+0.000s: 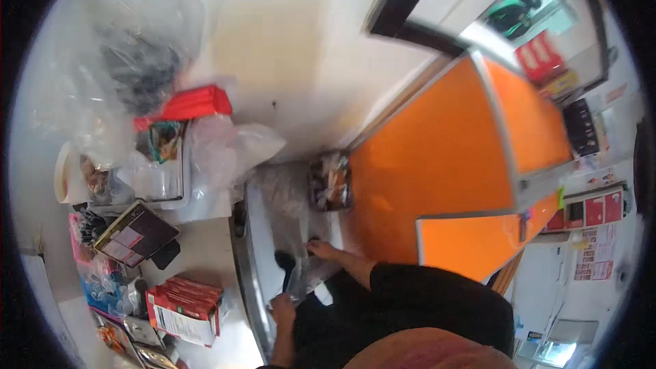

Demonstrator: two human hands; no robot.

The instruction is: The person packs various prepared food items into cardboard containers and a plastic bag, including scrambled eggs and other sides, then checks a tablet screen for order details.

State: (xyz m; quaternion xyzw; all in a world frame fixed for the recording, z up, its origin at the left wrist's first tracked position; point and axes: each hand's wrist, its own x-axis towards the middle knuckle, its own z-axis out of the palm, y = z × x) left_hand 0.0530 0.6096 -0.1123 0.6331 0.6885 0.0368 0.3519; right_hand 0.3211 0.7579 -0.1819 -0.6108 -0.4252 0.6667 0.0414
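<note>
A large clear plastic bag (287, 205) hangs in front of me, its film spread between my two hands. My left hand (283, 310), low in the picture, is closed on the bag's near edge. Just beyond it is a dark ladle-shaped thing (285, 260), whose narrow part runs down towards that hand; blur hides whether I hold it too. Farther up and to the right, my right hand (323, 250) pinches another part of the bag with its fingertips. A dark bin (330, 182) holding wrappers and other waste stands past the bag, against the orange panel.
On the left, a white counter (230, 266) carries a stack of red printed boxes (184, 307), a tilted dark display stand (136, 236) and a tray (187, 184) of packages. An orange panelled partition (425, 154) stands close on my right. A bulky clear bag (138, 51) occupies the upper left.
</note>
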